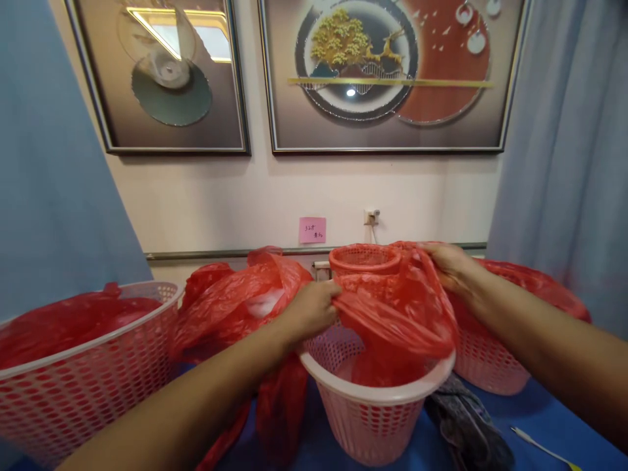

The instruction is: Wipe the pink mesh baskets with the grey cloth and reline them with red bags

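A red plastic bag (pixel 392 314) is stretched between my two hands over a pink-white plastic basket (pixel 375 392). My left hand (pixel 314 307) is closed on the bag's left edge, just above the basket's rim. On the far right side, my right hand (pixel 449 265) grips the bag's upper edge, its fingertips partly hidden by the film. The lower part of the bag hangs inside the basket. Behind the bag stands a red mesh basket (pixel 366 260), its lower part covered from view.
A large pink basket (pixel 93 366) lined with red plastic stands at left. Another lined basket (pixel 495 366) is at right. Red bags (pixel 230 301) bunch beside my left arm. Dark grey cloth (pixel 466 418) and a white cable (pixel 540 445) lie on the blue tabletop (pixel 564 418).
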### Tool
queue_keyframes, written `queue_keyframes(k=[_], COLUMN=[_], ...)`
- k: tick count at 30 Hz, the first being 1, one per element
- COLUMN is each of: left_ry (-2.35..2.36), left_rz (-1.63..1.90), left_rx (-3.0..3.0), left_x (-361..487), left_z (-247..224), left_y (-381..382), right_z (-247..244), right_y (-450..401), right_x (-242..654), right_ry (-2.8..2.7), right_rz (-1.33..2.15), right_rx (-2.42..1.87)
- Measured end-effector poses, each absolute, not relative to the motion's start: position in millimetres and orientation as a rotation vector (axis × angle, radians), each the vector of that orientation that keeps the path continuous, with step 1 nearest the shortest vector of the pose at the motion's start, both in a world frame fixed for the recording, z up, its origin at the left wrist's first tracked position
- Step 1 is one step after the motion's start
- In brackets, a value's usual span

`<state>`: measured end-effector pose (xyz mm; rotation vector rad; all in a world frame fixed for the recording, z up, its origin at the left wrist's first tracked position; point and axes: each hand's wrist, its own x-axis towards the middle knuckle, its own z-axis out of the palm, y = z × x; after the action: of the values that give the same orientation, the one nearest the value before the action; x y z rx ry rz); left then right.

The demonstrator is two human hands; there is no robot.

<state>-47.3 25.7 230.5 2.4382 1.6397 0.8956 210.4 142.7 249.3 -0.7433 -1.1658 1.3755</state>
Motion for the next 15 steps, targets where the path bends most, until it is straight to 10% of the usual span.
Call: queue_keyframes(k=[15], left_ry=[0.899], left_rz=[1.835], left_rx=[1.865], left_x=[-15], left_z=[274], left_y=[43], right_z=[292], right_y=[46], right_x=[127], right_ry=[-1.864], right_rz=[1.024], right_rx=[-0.096])
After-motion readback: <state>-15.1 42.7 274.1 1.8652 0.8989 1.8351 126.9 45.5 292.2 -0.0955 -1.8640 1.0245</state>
